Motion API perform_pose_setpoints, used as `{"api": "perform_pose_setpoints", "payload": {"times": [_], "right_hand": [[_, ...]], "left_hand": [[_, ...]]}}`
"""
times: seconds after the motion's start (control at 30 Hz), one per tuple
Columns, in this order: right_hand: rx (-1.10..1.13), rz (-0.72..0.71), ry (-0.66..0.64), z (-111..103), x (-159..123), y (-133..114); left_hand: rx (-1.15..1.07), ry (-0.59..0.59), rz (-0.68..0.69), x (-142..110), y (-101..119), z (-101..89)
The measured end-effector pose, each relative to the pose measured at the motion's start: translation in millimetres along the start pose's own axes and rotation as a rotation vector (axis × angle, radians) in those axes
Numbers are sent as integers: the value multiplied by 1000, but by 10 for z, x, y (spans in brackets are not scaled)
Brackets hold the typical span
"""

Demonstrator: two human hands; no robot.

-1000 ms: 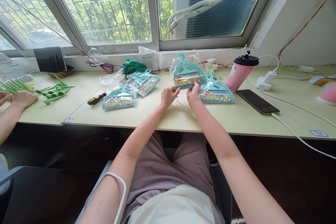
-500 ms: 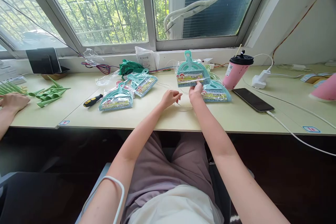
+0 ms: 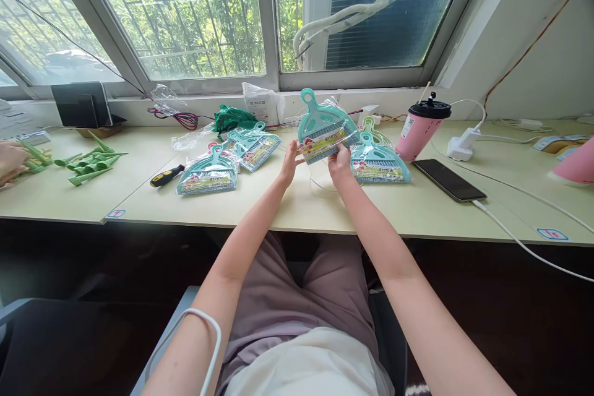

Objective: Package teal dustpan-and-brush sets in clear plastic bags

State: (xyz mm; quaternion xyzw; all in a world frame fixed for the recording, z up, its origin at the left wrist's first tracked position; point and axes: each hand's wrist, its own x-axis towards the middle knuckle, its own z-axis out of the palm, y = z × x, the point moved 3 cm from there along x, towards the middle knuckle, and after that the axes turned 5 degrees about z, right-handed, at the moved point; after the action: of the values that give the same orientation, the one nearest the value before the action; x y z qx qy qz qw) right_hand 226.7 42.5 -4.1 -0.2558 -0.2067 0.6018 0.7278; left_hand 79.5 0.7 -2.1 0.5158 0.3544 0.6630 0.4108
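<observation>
A mint-green dustpan and brush set (image 3: 327, 127) in clear wrapping is raised above the table, tilted, with its handle up and leaning left. My right hand (image 3: 340, 166) grips its lower edge, thumb on the front. At the lower left corner of the pack, my left hand (image 3: 289, 164) has its fingers against the edge, some of them hidden behind it. Another wrapped dustpan set (image 3: 379, 162) lies just right of my right hand. To the left lie two more, a near dustpan set (image 3: 208, 172) and a farther dustpan set (image 3: 255, 147).
A yellow-black screwdriver (image 3: 167, 176) lies left of the packs. Rightward are a pink cup (image 3: 421, 127), a phone (image 3: 449, 179) and a white charger (image 3: 463, 141) with cables. Green plastic (image 3: 232, 119) sits near the window. At far left, another person's hand (image 3: 10, 161) is beside green stalks (image 3: 95, 161).
The dustpan set in my right hand has moved left and tilted. My left hand has risen from near the table to the pack's left edge. The other person's hand has shifted left.
</observation>
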Motion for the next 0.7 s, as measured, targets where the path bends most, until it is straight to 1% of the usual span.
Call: {"api": "perform_pose_setpoints", "payload": {"times": [0.1,0.2,0.27,0.37,0.53,0.7], "right_hand": [[-4,48,-69,55,-77,56],[-20,71,-69,57,-92,91],[-10,77,-58,45,-76,91],[30,84,-35,30,-50,68],[30,129,48,10,-28,72],[-42,94,20,-13,13,120]], "left_hand": [[-73,13,-96,14,-31,-4],[-71,53,-135,14,-51,-17],[-46,38,-135,4,-51,-12],[5,-21,-117,-23,-38,12],[65,-106,-56,-65,-1,41],[58,-103,-51,-69,4,24]]}}
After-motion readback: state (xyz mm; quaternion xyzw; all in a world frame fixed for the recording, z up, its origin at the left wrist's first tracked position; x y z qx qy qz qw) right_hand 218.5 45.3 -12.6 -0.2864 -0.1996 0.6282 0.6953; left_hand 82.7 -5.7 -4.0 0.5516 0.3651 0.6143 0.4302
